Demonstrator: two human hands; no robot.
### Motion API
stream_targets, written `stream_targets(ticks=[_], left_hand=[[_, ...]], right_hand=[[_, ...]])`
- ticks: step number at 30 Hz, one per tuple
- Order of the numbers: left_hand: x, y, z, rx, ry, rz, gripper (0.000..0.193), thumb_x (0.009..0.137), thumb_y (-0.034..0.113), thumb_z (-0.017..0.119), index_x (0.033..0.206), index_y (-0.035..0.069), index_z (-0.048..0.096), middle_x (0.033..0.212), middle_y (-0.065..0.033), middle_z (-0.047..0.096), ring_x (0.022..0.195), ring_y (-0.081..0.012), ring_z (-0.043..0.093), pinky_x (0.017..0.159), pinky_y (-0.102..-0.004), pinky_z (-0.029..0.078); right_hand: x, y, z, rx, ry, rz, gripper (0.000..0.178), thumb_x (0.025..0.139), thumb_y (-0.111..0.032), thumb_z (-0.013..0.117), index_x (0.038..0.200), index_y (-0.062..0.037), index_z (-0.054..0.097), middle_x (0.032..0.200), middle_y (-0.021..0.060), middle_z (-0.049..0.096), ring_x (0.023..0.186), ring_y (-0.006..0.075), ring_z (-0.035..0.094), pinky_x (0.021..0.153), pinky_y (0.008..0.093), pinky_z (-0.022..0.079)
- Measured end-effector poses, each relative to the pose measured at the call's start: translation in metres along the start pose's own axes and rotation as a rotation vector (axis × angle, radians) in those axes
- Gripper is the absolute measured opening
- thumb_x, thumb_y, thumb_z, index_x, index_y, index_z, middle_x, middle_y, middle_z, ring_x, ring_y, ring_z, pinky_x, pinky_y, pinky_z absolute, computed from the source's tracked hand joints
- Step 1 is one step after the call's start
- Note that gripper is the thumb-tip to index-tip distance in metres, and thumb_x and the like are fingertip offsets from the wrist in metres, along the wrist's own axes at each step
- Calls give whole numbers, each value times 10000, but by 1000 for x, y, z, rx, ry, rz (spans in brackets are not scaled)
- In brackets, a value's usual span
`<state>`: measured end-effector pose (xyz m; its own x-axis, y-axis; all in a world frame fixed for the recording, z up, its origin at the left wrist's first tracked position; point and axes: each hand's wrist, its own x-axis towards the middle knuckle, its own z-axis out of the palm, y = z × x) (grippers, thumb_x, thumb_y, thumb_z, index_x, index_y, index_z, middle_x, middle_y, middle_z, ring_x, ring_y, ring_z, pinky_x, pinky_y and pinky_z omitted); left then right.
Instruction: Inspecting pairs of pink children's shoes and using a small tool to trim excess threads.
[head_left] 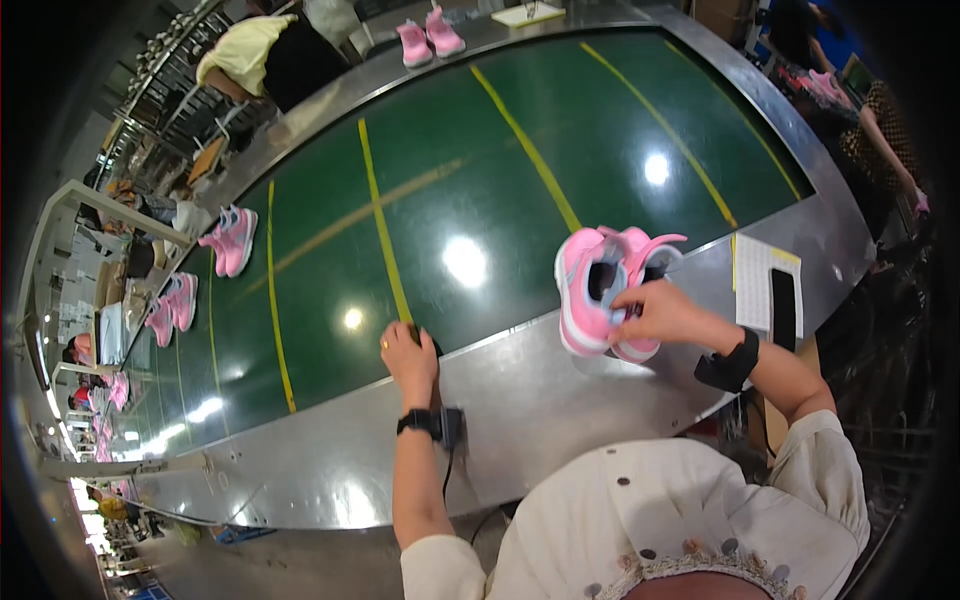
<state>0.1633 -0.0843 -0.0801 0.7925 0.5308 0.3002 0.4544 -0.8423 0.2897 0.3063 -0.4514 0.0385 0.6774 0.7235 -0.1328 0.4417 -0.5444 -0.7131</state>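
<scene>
A pair of pink sneakers (577, 310) with white soles stands side by side, partly over the metal edge of the green conveyor belt. My right hand (665, 315) is at the opening of these shoes, thumb and fingers pinched together around a small dark thing too unclear to name. A strap stands up loose from the farther shoe. At the belt's near edge, well left of the shoes, my left hand (409, 360) is curled on a small dark object, mostly hidden under the fingers. Each wrist wears a black band.
The green belt (520, 270) with yellow cross lines has a metal rim (300, 480). More pink sneakers sit at the left (232, 240) and on the far rim (430, 38). A paper sheet (757, 275) and black phone-like slab (783, 308) lie at right. Other people work around the line.
</scene>
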Motion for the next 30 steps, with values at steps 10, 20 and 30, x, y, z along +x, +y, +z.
stream_targets(ticks=[10, 20, 30], left_hand=[[1, 0, -1, 13, -52, -105, 331, 764, 171, 605, 1028, -15, 532, 1171, -172, 481, 1137, -339, 421, 950, -445, 343], [0, 7, -2, 39, -32, -164, 342, 753, 133, 585, 1057, -1, 508, 1209, -206, 456, 1188, -370, 387, 984, -454, 325], [-6, 8, 8, 48, -11, -186, 393, 748, 146, 558, 1093, -28, 485, 1235, -225, 444, 1219, -395, 361, 1038, -469, 278]], right_hand=[[220, 50, -135, 1478, 458, 773, 247, 773, -200, 697, 682, -159, 471, 557, -67, 417, 364, 27, 308, 294, 153, 210], [448, 152, -185, 1662, 641, 263, 87, 821, -122, 537, 788, -52, 496, 763, 107, 528, 401, 85, 353, 332, 220, 252], [336, 129, -28, 966, 428, 24, 360, 942, -384, 442, 1144, -92, 505, 731, 64, 624, 336, 38, 333, 303, 198, 224]])
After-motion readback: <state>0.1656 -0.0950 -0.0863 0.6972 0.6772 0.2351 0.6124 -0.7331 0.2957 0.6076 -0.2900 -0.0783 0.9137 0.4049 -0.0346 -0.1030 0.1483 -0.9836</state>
